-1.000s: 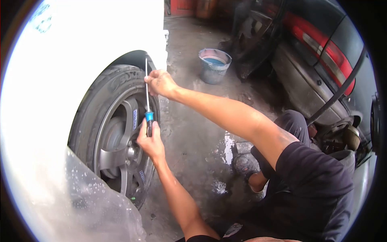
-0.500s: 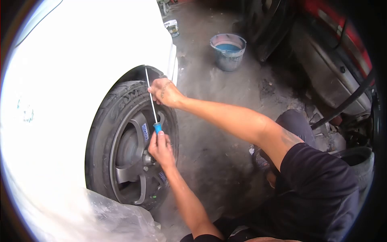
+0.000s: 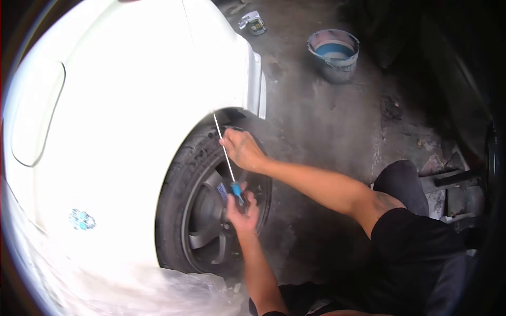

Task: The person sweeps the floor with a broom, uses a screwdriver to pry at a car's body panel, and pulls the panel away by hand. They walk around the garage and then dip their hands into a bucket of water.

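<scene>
A long thin screwdriver [image 3: 236,188] with a blue handle slants in front of the wheel. Its tip reaches the lip of the white car's wheel arch [image 3: 215,111]. My right hand [image 3: 243,149] pinches the shaft between thumb and fingers, partway up. Lower down, my left hand [image 3: 243,211] has its fingers curled loosely around the handle, palm facing up. Behind both hands is the tyre [image 3: 176,210] with a dark spoked rim [image 3: 203,239].
White bodywork [image 3: 132,131] fills the left side, with a bluish patch [image 3: 82,219] on it. Clear plastic sheeting [image 3: 179,287] hangs below. On the floor stand a bucket [image 3: 340,71] of blue liquid and a small labelled tub [image 3: 256,25]. My knee [image 3: 400,184] is at right.
The view has shifted, so car and hands sit further right and lower. My left hand has gone from a thumb pinch on the handle to a looser, cupped hold. My right hand stays on the shaft.
</scene>
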Demonstrator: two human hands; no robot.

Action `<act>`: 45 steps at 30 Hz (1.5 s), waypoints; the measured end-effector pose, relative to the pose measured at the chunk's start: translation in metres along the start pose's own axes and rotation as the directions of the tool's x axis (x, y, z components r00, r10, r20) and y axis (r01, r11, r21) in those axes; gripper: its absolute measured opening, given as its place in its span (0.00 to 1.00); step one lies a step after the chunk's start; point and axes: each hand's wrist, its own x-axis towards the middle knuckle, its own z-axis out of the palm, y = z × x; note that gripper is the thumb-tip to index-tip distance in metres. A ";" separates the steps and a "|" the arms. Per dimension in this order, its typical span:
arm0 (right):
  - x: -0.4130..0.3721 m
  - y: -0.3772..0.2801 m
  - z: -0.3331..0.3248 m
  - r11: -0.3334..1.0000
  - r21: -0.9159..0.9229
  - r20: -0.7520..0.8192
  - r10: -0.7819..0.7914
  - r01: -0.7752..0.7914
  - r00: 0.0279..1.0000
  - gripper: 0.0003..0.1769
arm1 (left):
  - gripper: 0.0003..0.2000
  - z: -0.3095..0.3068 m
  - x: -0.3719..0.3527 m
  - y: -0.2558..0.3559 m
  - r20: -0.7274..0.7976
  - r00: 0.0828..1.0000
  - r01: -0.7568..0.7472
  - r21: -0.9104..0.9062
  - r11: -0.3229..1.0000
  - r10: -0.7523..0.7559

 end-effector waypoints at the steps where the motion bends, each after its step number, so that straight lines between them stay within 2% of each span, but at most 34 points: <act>1: 0.004 0.003 -0.002 0.998 0.019 0.020 -0.057 0.056 0.998 0.14 | 0.24 -0.009 0.002 0.003 0.002 1.000 -0.008 0.025 1.000 0.007; 6: 0.011 0.009 -0.008 0.999 0.018 0.096 -0.050 0.049 0.994 0.14 | 0.22 -0.015 0.007 0.004 -0.007 1.000 -0.021 0.132 0.991 0.022; 8: 0.014 0.012 -0.015 0.988 -0.006 0.018 -0.156 0.156 0.988 0.13 | 0.22 -0.014 0.009 0.004 -0.040 0.998 -0.035 0.143 0.989 0.041; 10: 0.030 0.011 -0.022 0.996 0.001 -0.025 -0.087 0.087 0.996 0.11 | 0.22 -0.011 0.006 0.005 -0.054 0.998 -0.025 0.117 0.993 0.032; 12: 0.052 0.018 -0.028 0.964 -0.166 -0.253 -0.246 0.208 0.936 0.21 | 0.22 -0.013 0.005 0.008 -0.046 0.999 0.002 0.064 0.998 0.001; 14: 0.059 0.019 -0.028 0.956 -0.213 -0.230 -0.251 0.203 0.940 0.24 | 0.23 -0.011 0.007 0.008 -0.015 0.999 0.030 0.015 0.999 -0.030; 16: 0.065 0.023 -0.026 0.941 -0.266 -0.204 -0.266 0.208 0.942 0.27 | 0.19 -0.003 0.006 0.004 -0.065 0.988 -0.120 0.253 0.960 0.141; 17: 0.060 0.027 -0.021 0.955 -0.219 -0.240 -0.254 0.202 0.937 0.27 | 0.19 0.000 0.004 0.000 -0.080 0.988 -0.113 0.245 0.963 0.136; 18: 0.051 0.030 -0.017 0.966 -0.169 -0.267 -0.236 0.196 0.934 0.26 | 0.17 0.005 0.005 -0.006 -0.104 0.923 -0.258 0.545 0.798 0.370; 19: 0.043 0.033 -0.015 0.970 -0.167 -0.252 -0.214 0.176 0.944 0.26 | 0.16 0.010 0.005 -0.012 -0.051 0.819 -0.313 0.795 0.520 0.571; 20: 0.036 0.032 -0.017 0.972 -0.103 -0.210 -0.230 0.212 0.950 0.24 | 0.16 0.015 0.003 -0.018 -0.078 0.821 -0.289 0.797 0.530 0.565; 21: 0.032 0.030 -0.018 0.966 -0.036 -0.170 -0.257 0.255 0.951 0.22 | 0.16 0.021 0.005 -0.023 0.103 0.648 -0.303 0.944 0.131 0.754; 22: 0.033 0.030 -0.018 0.967 -0.038 -0.164 -0.255 0.252 0.953 0.22 | 0.16 0.027 0.009 -0.027 0.357 0.462 -0.215 0.933 -0.288 0.812; 23: 0.034 0.028 -0.016 0.980 0.010 -0.180 -0.192 0.197 0.965 0.20 | 0.17 0.032 0.007 -0.025 0.374 0.478 -0.155 0.926 -0.343 0.795; 25: 0.031 0.019 -0.004 0.991 0.109 -0.260 -0.045 0.076 0.964 0.13 | 0.16 0.024 0.008 -0.023 0.370 0.478 -0.156 0.928 -0.337 0.797; 26: 0.024 0.014 -0.001 0.991 0.111 -0.265 -0.041 0.073 0.963 0.13 | 0.16 0.020 0.008 -0.022 0.361 0.471 -0.165 0.932 -0.322 0.805; 27: 0.016 0.011 0.002 0.989 0.148 -0.173 0.019 0.007 0.985 0.12 | 0.16 0.023 0.006 -0.022 0.363 0.474 -0.166 0.932 -0.324 0.802; 28: 0.013 0.008 0.004 0.982 0.177 -0.075 0.077 -0.063 0.994 0.11 | 0.16 0.024 0.004 -0.022 0.163 0.562 -0.221 0.974 -0.042 0.811; 29: 0.013 0.007 0.008 0.968 0.246 -0.127 0.078 -0.044 0.989 0.09 | 0.17 0.025 -0.001 -0.022 -0.033 0.653 -0.238 0.940 0.246 0.756; 30: 0.016 0.006 0.009 0.968 0.246 -0.123 0.080 -0.048 0.989 0.09 | 0.17 0.029 -0.001 -0.019 -0.037 0.652 -0.234 0.940 0.248 0.757; 32: 0.023 0.007 0.009 0.952 0.261 -0.035 0.176 -0.161 0.984 0.11 | 0.20 0.037 0.002 -0.012 -0.191 0.770 -0.349 0.672 0.653 0.609; 33: 0.024 0.009 0.009 0.950 0.264 -0.029 0.181 -0.168 0.983 0.11 | 0.20 0.043 -0.001 -0.012 -0.198 0.767 -0.345 0.675 0.653 0.610; 34: 0.024 0.010 0.010 0.953 0.256 -0.035 0.176 -0.162 0.984 0.11 | 0.22 0.050 -0.005 -0.011 -0.256 0.880 -0.278 0.408 0.870 0.401; 35: 0.026 0.012 0.010 0.957 0.245 -0.043 0.167 -0.152 0.985 0.10 | 0.24 0.053 -0.007 -0.010 -0.231 0.958 -0.152 0.099 0.983 0.172; 36: 0.026 0.011 0.009 0.957 0.245 -0.039 0.169 -0.154 0.985 0.10 | 0.24 0.038 -0.004 -0.010 -0.234 0.957 -0.153 0.098 0.983 0.172; 38: 0.028 0.010 0.006 0.919 0.307 0.045 0.245 -0.247 0.968 0.11 | 0.25 -0.005 0.009 -0.010 -0.030 0.999 -0.026 0.229 0.973 0.033; 39: 0.031 0.015 0.009 0.922 0.299 0.050 0.243 -0.247 0.969 0.11 | 0.21 0.001 0.010 -0.012 -0.023 0.990 -0.122 0.365 0.923 0.140; 40: 0.032 0.022 0.012 0.931 0.315 0.034 0.184 -0.186 0.982 0.11 | 0.21 0.002 0.012 -0.018 -0.027 0.990 -0.122 0.357 0.926 0.141; 41: 0.030 0.028 0.016 0.934 0.333 0.014 0.131 -0.129 0.991 0.12 | 0.19 0.003 0.013 -0.024 -0.065 0.872 -0.271 0.762 0.589 0.485; 42: 0.030 0.027 0.014 0.934 0.331 0.019 0.137 -0.135 0.990 0.12 | 0.16 0.003 0.013 -0.028 0.078 0.661 -0.211 0.974 0.085 0.746; 44: 0.032 0.014 0.008 0.914 0.316 0.065 0.248 -0.256 0.967 0.13 | 0.16 0.005 0.011 -0.028 0.055 0.681 -0.225 0.965 0.137 0.730; 45: 0.032 0.015 0.010 0.927 0.312 0.039 0.207 -0.209 0.978 0.13 | 0.16 0.008 0.011 -0.027 0.043 0.701 -0.244 0.952 0.183 0.712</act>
